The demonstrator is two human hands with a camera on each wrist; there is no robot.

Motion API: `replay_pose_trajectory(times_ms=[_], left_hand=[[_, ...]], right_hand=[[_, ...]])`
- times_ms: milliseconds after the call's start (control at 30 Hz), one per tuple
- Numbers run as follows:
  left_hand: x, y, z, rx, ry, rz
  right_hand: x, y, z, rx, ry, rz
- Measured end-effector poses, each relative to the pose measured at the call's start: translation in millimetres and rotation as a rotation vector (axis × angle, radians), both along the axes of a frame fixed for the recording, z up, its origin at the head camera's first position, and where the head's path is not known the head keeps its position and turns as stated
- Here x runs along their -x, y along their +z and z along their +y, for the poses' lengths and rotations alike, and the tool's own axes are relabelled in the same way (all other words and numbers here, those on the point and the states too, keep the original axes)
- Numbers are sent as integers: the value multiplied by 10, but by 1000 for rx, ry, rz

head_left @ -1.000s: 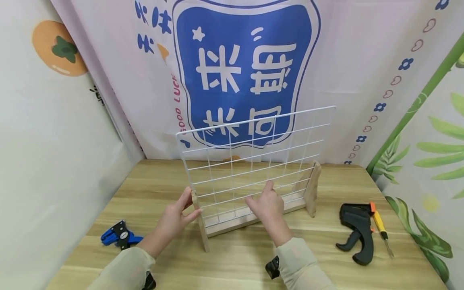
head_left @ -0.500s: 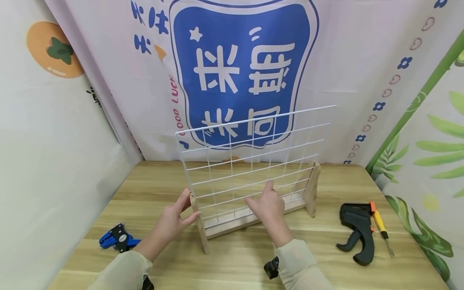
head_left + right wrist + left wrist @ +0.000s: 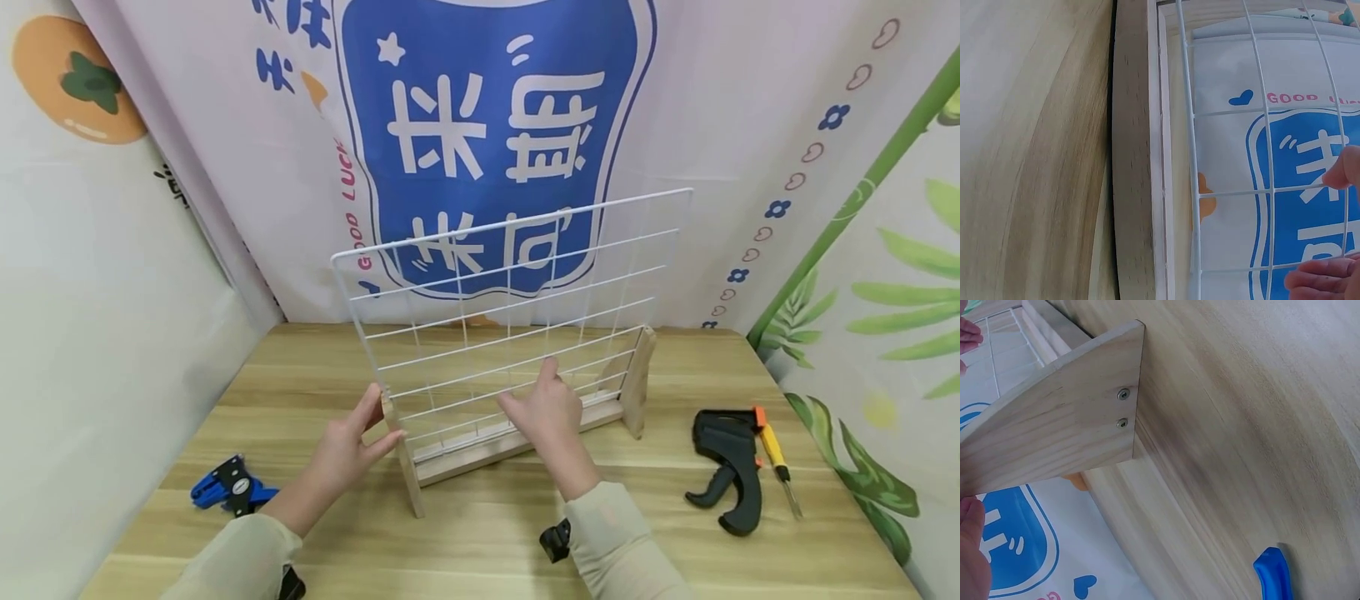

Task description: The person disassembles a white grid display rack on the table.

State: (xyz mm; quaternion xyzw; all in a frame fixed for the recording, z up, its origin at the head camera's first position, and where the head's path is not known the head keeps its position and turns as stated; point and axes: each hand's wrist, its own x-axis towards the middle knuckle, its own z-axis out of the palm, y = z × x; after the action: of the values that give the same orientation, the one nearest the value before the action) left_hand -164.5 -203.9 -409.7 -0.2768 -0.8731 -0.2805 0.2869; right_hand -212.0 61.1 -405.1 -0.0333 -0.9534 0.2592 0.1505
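Note:
A white wire grid panel (image 3: 465,322) stands upright in a wooden stand, between two wooden side panels. My left hand (image 3: 343,450) pinches the left side panel (image 3: 407,471) near its top, thumb on the near side. Two screw heads (image 3: 1123,409) show low on this panel in the left wrist view. My right hand (image 3: 553,410) grips the grid at its lower middle, thumb against a wire. In the right wrist view, the grid's bottom wire (image 3: 1194,162) runs along the wooden base bar (image 3: 1135,162) with a strip of table showing between them.
A blue and black wire stripper (image 3: 232,487) lies on the table left of my forearm. On the right lie a black trigger clamp (image 3: 729,467) with orange parts and a yellow screwdriver (image 3: 776,458). A printed cloth (image 3: 690,125) hangs behind the table.
The grid's top edge sits higher over the stand and farther left than before. Both hands keep their places on the side panel and the grid. The head view has shifted slightly.

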Motion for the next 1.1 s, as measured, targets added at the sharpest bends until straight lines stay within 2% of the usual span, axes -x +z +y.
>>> replay_pose_trajectory(times_ms=[200,333,633,900,1100], left_hand=[[-1,14,-21,13,7,-1],[2,25,-19,16,21,-27],[-17,7,-34,17,59,-59],[-23,14,-39,-1,49,-91],[-25,5,-35,2,49,-73]], right_hand=[[-9,31,-13,1,1,7],[-8,54,-4,12,3,6],[-1,121,2,16,10,62],[10,182,1,29,5,61],[10,231,19,18,21,57]])
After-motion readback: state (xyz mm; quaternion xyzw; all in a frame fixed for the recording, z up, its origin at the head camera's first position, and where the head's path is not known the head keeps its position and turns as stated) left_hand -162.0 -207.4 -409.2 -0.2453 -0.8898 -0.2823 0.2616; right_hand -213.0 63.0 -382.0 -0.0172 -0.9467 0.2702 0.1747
